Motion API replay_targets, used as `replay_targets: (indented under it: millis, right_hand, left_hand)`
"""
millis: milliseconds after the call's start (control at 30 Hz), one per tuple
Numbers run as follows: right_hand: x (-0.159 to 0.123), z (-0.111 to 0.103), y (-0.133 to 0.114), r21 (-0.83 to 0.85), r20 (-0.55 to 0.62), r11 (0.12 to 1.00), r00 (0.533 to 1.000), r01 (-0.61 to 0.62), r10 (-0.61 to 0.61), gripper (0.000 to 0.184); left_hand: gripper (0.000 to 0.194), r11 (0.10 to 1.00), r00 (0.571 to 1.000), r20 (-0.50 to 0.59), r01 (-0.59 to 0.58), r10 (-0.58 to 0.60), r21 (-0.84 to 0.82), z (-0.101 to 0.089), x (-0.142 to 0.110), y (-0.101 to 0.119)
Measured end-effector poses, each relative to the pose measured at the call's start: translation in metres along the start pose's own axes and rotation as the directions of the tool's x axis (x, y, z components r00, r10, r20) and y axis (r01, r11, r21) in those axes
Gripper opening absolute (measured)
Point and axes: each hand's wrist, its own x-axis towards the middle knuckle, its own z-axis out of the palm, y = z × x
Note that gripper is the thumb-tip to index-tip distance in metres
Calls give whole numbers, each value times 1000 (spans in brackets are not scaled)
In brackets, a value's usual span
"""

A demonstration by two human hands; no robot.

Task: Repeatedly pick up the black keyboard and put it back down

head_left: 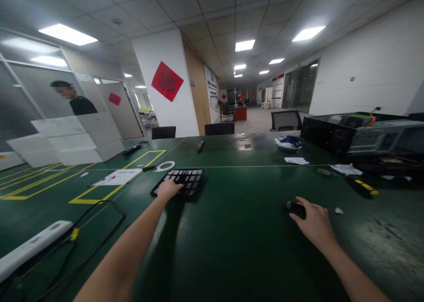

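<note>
My left hand (168,189) reaches forward and rests on the near edge of a black tray (180,181) with a grid of cells, fingers curled on its rim. My right hand (314,221) lies on the dark green table (232,231) with its fingers closed round a small black object (296,209), part of which sticks out to the left. The two hands are well apart, the tray to the left of centre and the small object to the right.
A roll of white tape (165,165), a paper sheet (118,177) and yellow floor-style markings (99,185) lie left. A white power strip (31,248) with black cables sits near left. Black equipment cases (357,136), a bowl (287,145) and a yellow-black tool (362,186) stand right. A person (77,101) stands behind glass.
</note>
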Motion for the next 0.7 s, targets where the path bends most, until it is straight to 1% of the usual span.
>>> replay_targets:
  millis: [67,100,133,167,200,233,267,300,333,367,433,533,600,633,667,700]
  right_hand:
    - [-1,2,-4,170,51,985,999,-2,-6,56]
    - [-3,2,-7,282,88,959,996,1,-27,56]
    - [-5,2,-12,402,128,915,989,14,-71,57]
    - [-8,2,-18,524,162,851,979,19,-122,57]
    - [-12,2,-24,633,182,774,966,30,-186,59]
    - [-15,1,-29,717,187,695,947,49,-260,61]
    - [-19,0,-34,785,175,616,934,60,-313,62]
    - [-23,0,-38,832,171,552,920,58,-354,61]
    - [-26,-1,-41,858,169,511,914,47,-368,58]
    - [-28,-1,-43,870,173,491,913,34,-370,54]
    - [-30,-1,-43,872,186,490,918,10,-350,49]
    - [-30,1,-41,876,190,482,916,4,-354,48]
    - [-29,3,-40,888,192,460,907,2,-374,46]
    - [-29,3,-40,888,194,460,900,8,-390,47]
    - [-29,4,-39,884,196,467,892,19,-407,48]
    - [-29,5,-39,875,199,482,881,38,-430,52]
  left_hand:
    - [35,993,994,5,-108,108,-39,18,-25,26]
    - [36,982,985,4,-171,171,-76,28,-41,41]
    - [37,959,968,4,-248,251,-138,38,-59,56]
    - [37,892,932,-19,-352,362,-284,49,-78,70]
    - [39,795,887,-42,-433,461,-425,58,-98,84]
    - [40,701,849,-51,-467,526,-539,66,-116,96]
    - [42,623,823,-54,-470,566,-626,73,-133,107]
    - [44,566,804,-47,-458,593,-685,78,-148,115]
    - [46,530,790,-34,-441,612,-724,83,-159,122]
    - [46,507,777,-18,-427,629,-748,86,-167,126]
    - [46,490,753,14,-414,658,-767,90,-175,129]
    - [49,491,722,67,-396,689,-776,92,-175,124]
    - [52,483,684,103,-392,722,-783,92,-174,119]
    - [53,470,657,114,-397,745,-788,91,-174,117]
    - [53,454,630,116,-407,768,-793,91,-175,115]
    - [53,440,613,109,-421,783,-793,91,-176,114]
